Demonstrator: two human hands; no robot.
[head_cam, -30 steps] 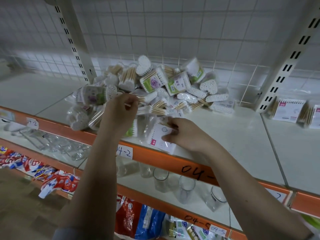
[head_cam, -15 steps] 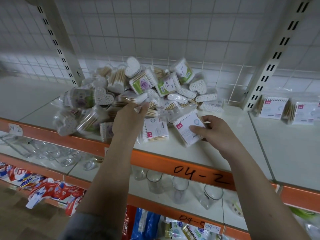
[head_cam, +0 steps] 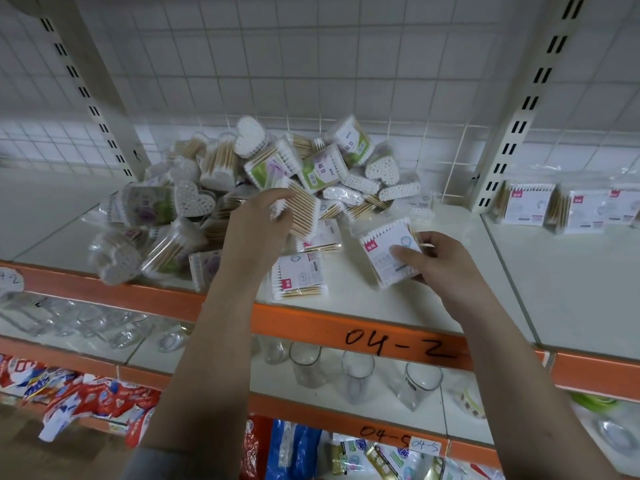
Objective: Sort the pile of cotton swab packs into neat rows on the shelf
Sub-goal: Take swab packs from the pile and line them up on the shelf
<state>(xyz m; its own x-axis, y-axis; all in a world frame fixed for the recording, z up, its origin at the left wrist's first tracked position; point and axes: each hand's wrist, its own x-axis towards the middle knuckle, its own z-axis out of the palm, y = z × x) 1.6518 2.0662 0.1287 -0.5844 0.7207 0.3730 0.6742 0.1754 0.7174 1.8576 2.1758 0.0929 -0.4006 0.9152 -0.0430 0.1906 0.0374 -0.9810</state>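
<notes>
Each flat swab pack (head_cam: 389, 252) looks light, slick and crushable, best pinched by its edges, as the right hand (head_cam: 438, 263) and left hand (head_cam: 258, 220) fingers clamp theirs.

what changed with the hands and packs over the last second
The right hand lifted a white pink-labelled pack off the front of the shelf and carried it rightward, clear of the pile. The left hand, earlier at the pile's front, now grips a flat pack of wooden-stick swabs and lifts it. The pile and the sorted packs at far right stayed put.
</notes>
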